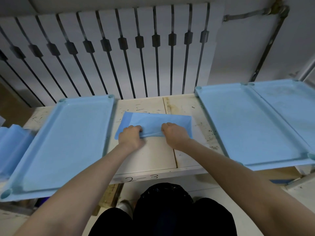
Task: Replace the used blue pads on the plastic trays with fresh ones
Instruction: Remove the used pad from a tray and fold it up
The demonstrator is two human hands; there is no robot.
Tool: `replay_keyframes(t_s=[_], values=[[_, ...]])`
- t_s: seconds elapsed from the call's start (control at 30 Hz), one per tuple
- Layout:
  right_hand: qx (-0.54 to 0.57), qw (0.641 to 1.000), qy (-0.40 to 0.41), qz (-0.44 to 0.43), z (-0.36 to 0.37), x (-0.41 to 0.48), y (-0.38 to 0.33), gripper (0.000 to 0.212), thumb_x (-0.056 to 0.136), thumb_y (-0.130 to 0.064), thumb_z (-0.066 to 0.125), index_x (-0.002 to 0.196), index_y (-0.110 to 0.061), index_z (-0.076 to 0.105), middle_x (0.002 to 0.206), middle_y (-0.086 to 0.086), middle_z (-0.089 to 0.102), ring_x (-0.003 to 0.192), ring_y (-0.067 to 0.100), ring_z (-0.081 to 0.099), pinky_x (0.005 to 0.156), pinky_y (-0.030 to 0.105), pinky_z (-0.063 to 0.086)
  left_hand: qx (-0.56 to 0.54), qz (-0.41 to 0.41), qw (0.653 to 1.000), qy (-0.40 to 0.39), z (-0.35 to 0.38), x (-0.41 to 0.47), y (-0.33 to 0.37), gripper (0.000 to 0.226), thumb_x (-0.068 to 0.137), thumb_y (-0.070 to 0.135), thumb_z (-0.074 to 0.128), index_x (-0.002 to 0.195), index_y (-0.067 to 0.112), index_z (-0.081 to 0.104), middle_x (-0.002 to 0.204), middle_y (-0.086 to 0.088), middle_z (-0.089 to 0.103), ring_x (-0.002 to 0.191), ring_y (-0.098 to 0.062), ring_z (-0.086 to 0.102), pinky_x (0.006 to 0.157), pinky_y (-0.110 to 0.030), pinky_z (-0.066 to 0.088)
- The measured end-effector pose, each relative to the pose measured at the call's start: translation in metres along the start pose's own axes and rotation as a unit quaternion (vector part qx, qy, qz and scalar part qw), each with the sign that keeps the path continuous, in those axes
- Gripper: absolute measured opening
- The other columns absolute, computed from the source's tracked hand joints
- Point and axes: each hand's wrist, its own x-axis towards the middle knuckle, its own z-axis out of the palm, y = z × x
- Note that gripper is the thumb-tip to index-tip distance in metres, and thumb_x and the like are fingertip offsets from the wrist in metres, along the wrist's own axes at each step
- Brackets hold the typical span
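Both forearms reach over bench point(153, 155); left hand point(131, 136) and right hand point(173, 133) fists pinch folded blue pad point(156, 120), fingertips hidden. Trays flanking pad, cropped.

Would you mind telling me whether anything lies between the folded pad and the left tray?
Nothing visible does: both hands grip the folded pad on the bench, and only bare benchtop separates it from the left tray.

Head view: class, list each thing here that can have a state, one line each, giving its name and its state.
Folded blue pad: lying on the bench between the trays, near edge pinched by both hands.
Left hand: closed on the pad's edge.
Right hand: closed on the pad's edge.
Left tray: lined with a flat blue pad.
Right trays: two side by side, flat on the bench.
Black bag: open, below the bench.
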Motion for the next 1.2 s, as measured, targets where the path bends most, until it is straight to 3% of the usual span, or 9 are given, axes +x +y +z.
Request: replay_keyframes(t_s=[0.13, 0.23, 0.37, 0.57, 0.67, 0.83, 0.93, 1.1, 1.2], values=[[0.012, 0.999, 0.006, -0.032, -0.002, -0.014, 0.006, 0.019, 0.097, -0.026, 0.043, 0.111, -0.013, 0.046, 0.106, 0.005, 0.055, 0.094, 0.024, 0.054, 0.07, 0.037, 0.045, -0.038, -0.014, 0.998, 0.055, 0.0, 0.0, 0.001, 0.008, 0.077, 0.01, 0.053, 0.074, 0.015, 0.06, 0.084, -0.004, 0.061, 0.089, -0.027, 0.058, 0.063, -0.029, 0.036], [-0.064, 0.997, -0.023, -0.045, 0.002, -0.024, 0.011, 0.047, 0.09, -0.051, 0.05, 0.12, -0.015, 0.044, 0.111, 0.002, 0.048, 0.099, 0.022, 0.051, 0.074, 0.036, 0.046, -0.014, 0.012, 0.998, 0.057, -0.007, -0.005, 0.007, 0.011, 0.085, 0.012, 0.051, 0.076, 0.018, 0.053, 0.085, -0.001, 0.051, 0.09, -0.027, 0.054, 0.068, -0.03, 0.033], [-0.07, 0.998, -0.005, 0.008, -0.007, -0.025, 0.007, 0.023, 0.093, -0.01, 0.044, 0.115, -0.012, 0.049, 0.11, 0.007, 0.052, 0.093, 0.026, 0.055, 0.062, 0.032, 0.038, 0.027, 0.041, 0.995, 0.084, -0.025, -0.013, 0.018, 0.022, 0.078, 0.002, 0.046, 0.086, 0.022, 0.053, 0.087, -0.001, 0.061, 0.097, -0.027, 0.056, 0.08, -0.032, 0.031], [0.13, 0.991, -0.043, 0.015, -0.044, -0.019, -0.004, 0.015, 0.095, -0.012, 0.042, 0.08, -0.012, 0.041, 0.082, 0.007, 0.052, 0.077, 0.023, 0.045, 0.061, 0.028, 0.033, 0.046, 0.031, 0.98, 0.192, -0.071, -0.027, 0.032, 0.039, 0.071, -0.002, 0.045, 0.098, 0.02, 0.063, 0.099, -0.002, 0.063, 0.109, -0.027, 0.045, 0.113, -0.049, 0.014], [0.35, 0.932, -0.092, 0.009, -0.061, -0.022, -0.011, 0.016, 0.092, -0.007, 0.047, 0.077, -0.011, 0.047, 0.078, 0.005, 0.049, 0.077, 0.02, 0.047, 0.061, 0.024, 0.033, 0.019, 0.058, 0.956, 0.287, -0.087, -0.032, 0.041, 0.033, 0.072, -0.001, 0.045, 0.093, 0.018, 0.064, 0.099, -0.002, 0.061, 0.111, -0.027, 0.042, 0.113, -0.055, 0.009], [0.645, 0.742, -0.159, 0.092, -0.053, -0.021, -0.018, 0.02, 0.095, -0.007, 0.051, 0.112, -0.002, 0.059, 0.105, 0.013, 0.065, 0.092, 0.028, 0.064, 0.084, 0.038, 0.052, -0.051, 0.14, 0.903, 0.404, -0.091, -0.032, 0.056, 0.035, 0.077, -0.003, 0.051, 0.104, 0.016, 0.063, 0.13, -0.008, 0.049, 0.133, -0.028, 0.03, 0.11, -0.061, 0.009], [0.645, 0.725, -0.107, 0.216, -0.032, -0.021, -0.017, 0.027, 0.094, -0.007, 0.053, 0.117, 0.007, 0.056, 0.115, 0.021, 0.062, 0.099, 0.034, 0.063, 0.089, 0.045, 0.051, -0.045, 0.179, 0.918, 0.352, -0.075, -0.031, 0.053, 0.058, 0.067, -0.013, 0.049, 0.12, 0.009, 0.057, 0.139, -0.016, 0.043, 0.134, -0.037, 0.034, 0.108, -0.058, 0.025], [0.516, 0.803, -0.085, 0.287, -0.009, -0.027, -0.007, 0.014, 0.086, 0.0, 0.055, 0.097, 0.008, 0.058, 0.099, 0.022, 0.059, 0.086, 0.033, 0.059, 0.058, 0.038, 0.047, -0.047, 0.16, 0.986, 0.026, -0.02, -0.023, 0.023, 0.034, 0.08, 0.003, 0.05, 0.11, 0.015, 0.063, 0.123, -0.009, 0.052, 0.121, -0.027, 0.045, 0.1, -0.034, 0.038], [0.417, 0.869, -0.061, 0.26, -0.013, -0.03, -0.005, 0.029, 0.084, -0.004, 0.057, 0.112, 0.005, 0.053, 0.102, 0.018, 0.055, 0.097, 0.033, 0.057, 0.077, 0.041, 0.05, -0.017, 0.135, 0.985, -0.103, 0.002, -0.028, 0.018, 0.021, 0.086, 0.024, 0.057, 0.106, 0.018, 0.061, 0.113, -0.008, 0.055, 0.109, -0.027, 0.052, 0.09, -0.03, 0.042]])
